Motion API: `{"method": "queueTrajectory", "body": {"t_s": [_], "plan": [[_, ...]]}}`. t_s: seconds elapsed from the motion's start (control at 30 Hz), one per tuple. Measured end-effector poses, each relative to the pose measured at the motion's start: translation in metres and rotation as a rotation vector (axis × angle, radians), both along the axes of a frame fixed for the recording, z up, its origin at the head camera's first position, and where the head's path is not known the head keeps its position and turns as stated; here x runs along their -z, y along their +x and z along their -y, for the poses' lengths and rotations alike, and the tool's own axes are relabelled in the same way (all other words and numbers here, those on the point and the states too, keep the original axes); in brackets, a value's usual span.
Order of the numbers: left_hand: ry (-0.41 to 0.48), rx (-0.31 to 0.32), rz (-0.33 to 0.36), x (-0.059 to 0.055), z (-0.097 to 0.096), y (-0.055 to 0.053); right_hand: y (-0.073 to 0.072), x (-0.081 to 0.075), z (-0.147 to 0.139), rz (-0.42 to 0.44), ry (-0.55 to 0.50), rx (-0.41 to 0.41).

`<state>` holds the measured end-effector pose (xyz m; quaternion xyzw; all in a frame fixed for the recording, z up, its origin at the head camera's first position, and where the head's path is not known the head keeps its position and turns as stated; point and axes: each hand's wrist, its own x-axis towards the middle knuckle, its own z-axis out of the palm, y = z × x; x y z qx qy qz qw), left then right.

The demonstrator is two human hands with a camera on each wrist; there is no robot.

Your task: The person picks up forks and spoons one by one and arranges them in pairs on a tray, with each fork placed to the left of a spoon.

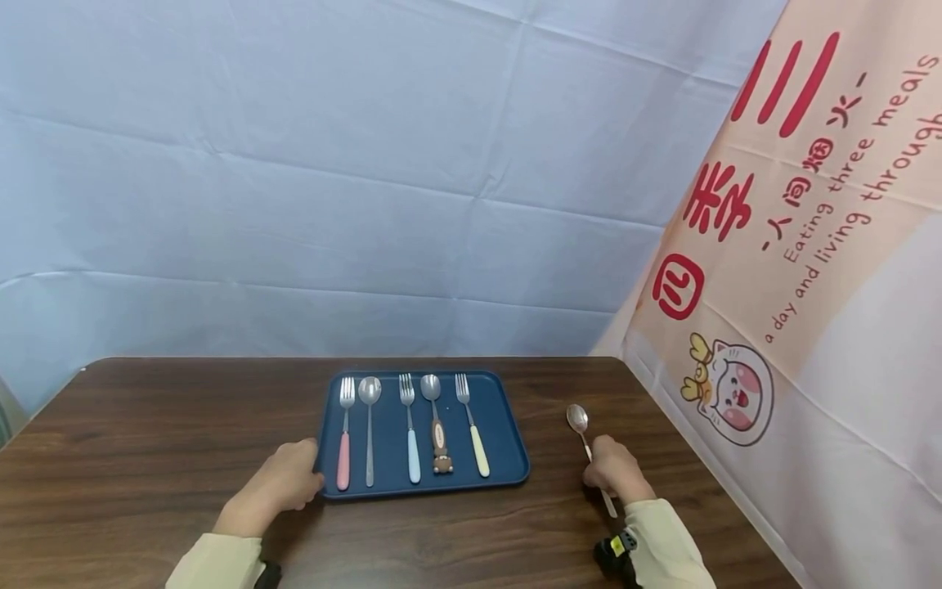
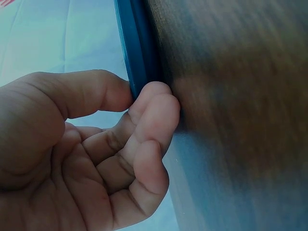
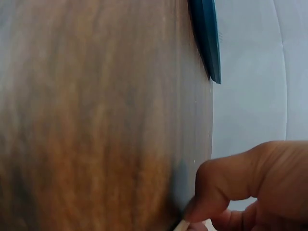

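Note:
A blue tray [image 1: 464,483] lies on the table, bearing a pink-handled fork [image 1: 343,458], a plain metal spoon [image 1: 370,433], a light-blue-handled fork [image 1: 414,454], a spoon with a brown bear handle [image 1: 439,438] and a yellow-handled fork [image 1: 479,450]. At its left front corner my left hand [image 1: 290,476] pinches the rim, thumb and curled fingers meeting there in the left wrist view. Right of the tray, my right hand [image 1: 616,468] pinches the light handle of another spoon [image 1: 577,419], bowl pointing away from me. In the right wrist view only a bit of this handle [image 3: 182,225] shows.
The dark wooden table [image 1: 162,425] ends at a pale cloth backdrop [image 1: 294,180]. On the right hangs a printed cloth [image 1: 795,245] with red characters and a cartoon cat, close along the table's right edge.

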<state>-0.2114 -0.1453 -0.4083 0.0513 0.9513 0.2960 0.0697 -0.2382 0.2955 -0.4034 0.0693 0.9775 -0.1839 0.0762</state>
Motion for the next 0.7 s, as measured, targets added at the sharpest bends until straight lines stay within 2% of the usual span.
{"method": "queueTrajectory", "body": {"t_s": [0.27, 0.7], "plan": [[0.016, -0.005, 0.02, -0.0008, 0.0007, 0.0004, -0.0007, 0.0013, -0.0032, -0.006, -0.034, 0.037], [0.029, -0.002, 0.012, -0.0015, 0.001, 0.0008, -0.0033, 0.0028, -0.0036, -0.031, 0.04, 0.021]]}}
